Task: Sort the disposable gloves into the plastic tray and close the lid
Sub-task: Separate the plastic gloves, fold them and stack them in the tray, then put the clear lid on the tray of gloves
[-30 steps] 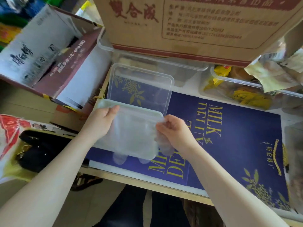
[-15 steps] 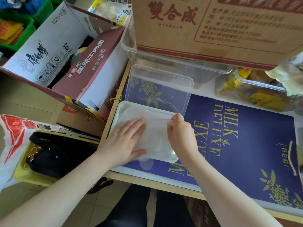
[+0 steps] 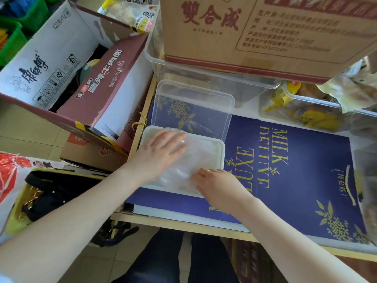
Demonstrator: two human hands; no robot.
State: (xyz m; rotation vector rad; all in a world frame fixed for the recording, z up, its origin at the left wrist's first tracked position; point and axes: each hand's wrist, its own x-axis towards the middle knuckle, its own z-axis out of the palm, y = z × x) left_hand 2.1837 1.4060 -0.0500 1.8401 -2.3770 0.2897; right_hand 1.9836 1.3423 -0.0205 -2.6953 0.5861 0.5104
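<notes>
Here gloves (image 3: 195, 160) lie under both hands, left (image 3: 161, 152), right (image 3: 216, 184).

Tray (image 3: 221, 152), centre of frame: milky white rim. Gloves (image 3: 195, 160) inside it: translucent, whitish, crinkled sheen. Lid (image 3: 228, 103) just above the tray: clear, colourless; the print below shows through.

Flat box (image 3: 306, 180) under them, centre to lower right: deep blue, gold lettering, gold leaf-and-blossom sprigs.

Large carton (image 3: 265, 37), top of frame: brown cardboard, dark red characters and a red band along its lower edge.

Open carton (image 3: 51, 64), upper left: white flap with black print; inner flap maroon with white characters.

Bins (image 3: 12, 37), far upper left: green.

Bag (image 3: 10, 170), left edge: white with red pattern.

Ring (image 3: 207, 170) on the right hand (image 3: 220, 186): gold.
</notes>
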